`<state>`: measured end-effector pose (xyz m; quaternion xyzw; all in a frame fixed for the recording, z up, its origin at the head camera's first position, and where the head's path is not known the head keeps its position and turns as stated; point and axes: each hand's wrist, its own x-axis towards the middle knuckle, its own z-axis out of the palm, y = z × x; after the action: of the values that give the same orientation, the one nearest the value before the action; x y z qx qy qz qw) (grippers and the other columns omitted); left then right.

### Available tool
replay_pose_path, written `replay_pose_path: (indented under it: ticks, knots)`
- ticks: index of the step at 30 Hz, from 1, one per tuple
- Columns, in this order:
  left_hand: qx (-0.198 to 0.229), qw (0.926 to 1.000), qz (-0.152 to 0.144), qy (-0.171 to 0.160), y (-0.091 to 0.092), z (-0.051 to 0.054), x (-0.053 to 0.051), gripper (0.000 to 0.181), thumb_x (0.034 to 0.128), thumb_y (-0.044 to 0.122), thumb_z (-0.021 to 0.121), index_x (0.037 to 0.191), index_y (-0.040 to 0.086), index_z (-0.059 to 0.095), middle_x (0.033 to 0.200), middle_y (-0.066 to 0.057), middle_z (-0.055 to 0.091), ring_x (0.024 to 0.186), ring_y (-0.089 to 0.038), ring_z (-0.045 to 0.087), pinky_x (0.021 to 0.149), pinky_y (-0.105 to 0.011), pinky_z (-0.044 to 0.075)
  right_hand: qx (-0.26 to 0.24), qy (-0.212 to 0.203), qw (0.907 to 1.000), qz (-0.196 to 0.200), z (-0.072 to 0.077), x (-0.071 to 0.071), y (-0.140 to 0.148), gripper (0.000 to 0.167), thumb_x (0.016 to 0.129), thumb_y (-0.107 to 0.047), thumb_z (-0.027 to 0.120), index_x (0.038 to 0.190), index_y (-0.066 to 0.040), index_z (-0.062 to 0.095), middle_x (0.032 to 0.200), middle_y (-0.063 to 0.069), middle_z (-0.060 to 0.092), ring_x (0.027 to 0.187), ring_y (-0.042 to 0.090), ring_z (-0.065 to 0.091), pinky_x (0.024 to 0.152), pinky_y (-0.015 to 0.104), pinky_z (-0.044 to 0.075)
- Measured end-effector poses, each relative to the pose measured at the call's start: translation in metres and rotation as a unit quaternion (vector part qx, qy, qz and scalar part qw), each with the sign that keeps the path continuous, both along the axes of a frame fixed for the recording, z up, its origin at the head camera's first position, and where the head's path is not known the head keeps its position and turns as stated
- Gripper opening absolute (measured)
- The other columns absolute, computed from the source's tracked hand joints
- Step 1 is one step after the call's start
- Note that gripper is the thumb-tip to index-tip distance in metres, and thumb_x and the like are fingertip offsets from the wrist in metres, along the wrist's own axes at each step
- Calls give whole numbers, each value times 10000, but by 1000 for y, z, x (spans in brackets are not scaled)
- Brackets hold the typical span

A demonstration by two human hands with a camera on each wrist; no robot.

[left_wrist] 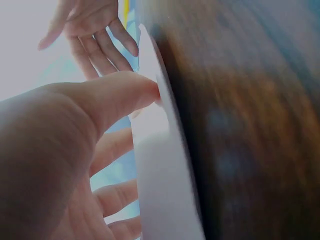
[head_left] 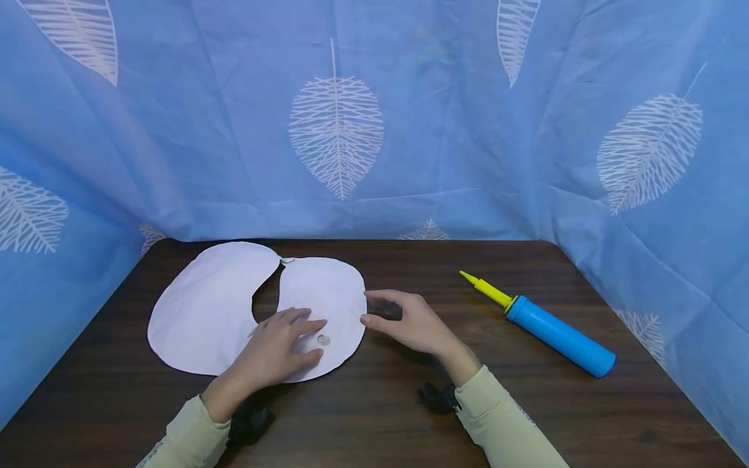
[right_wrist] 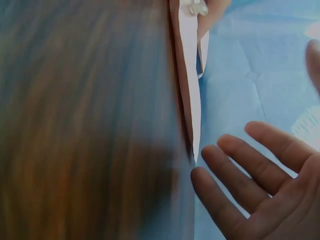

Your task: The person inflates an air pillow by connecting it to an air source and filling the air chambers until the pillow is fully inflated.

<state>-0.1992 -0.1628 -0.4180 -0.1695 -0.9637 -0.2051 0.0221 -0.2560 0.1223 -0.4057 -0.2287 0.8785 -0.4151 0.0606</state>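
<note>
A flat white inflatable neck pillow [head_left: 201, 312], its two lobes curving around a gap, lies on the table. A small clear valve [head_left: 324, 339] sticks up from its right lobe; the right wrist view catches the valve [right_wrist: 198, 8] side-on. My left hand [head_left: 275, 351] rests on that lobe with fingers spread, the valve just beyond its thumb and fingertips. At the pillow's right edge is my right hand [head_left: 412, 322], fingers extended and holding nothing. In the right wrist view, the fingers [right_wrist: 260, 165] look straight and loose beside the thin pillow edge [right_wrist: 192, 100].
To the right, a blue hand pump [head_left: 562, 335] with a yellow nozzle [head_left: 491, 291] lies slanted on the dark wooden table [head_left: 374, 422]. Blue leaf-patterned cloth [head_left: 409, 130] hangs behind the table and along both sides.
</note>
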Motion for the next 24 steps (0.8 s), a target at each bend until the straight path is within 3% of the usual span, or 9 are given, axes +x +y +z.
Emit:
replay_pose_path:
  ticks: [5,14,20,24]
  knots:
    - [3,10000,54,36,1,0,0,457,921,335,828,1358,216,762,1499,-202,637,1432,-501,550,1120,-775,417,-145,-28,9998,118,-5,-4,-12,529,979,-410,788,1427,-142,698,1397,35,728,1271,230,706,1096,473,570]
    - [14,9994,356,38,6,-2,2,395,920,367,837,1290,234,805,1492,-170,654,1442,-449,556,1144,-760,404,98,448,9989,47,-7,1,-22,413,959,-334,821,1315,-131,768,1270,42,776,1164,226,720,1031,462,600]
    - [5,9983,521,245,10,-3,3,346,911,357,849,1238,244,829,1453,-151,684,1405,-417,587,1107,-775,414,-55,542,9972,520,-7,3,-30,293,943,-246,847,1194,-102,801,1045,-3,767,927,140,692,799,264,582]
    - [6,9976,563,407,12,-4,5,319,913,324,853,1216,224,838,1426,-157,700,1384,-418,603,1086,-768,433,-104,503,9955,794,-10,6,-37,210,929,-224,862,1093,-105,806,920,-48,728,806,77,639,716,229,544]
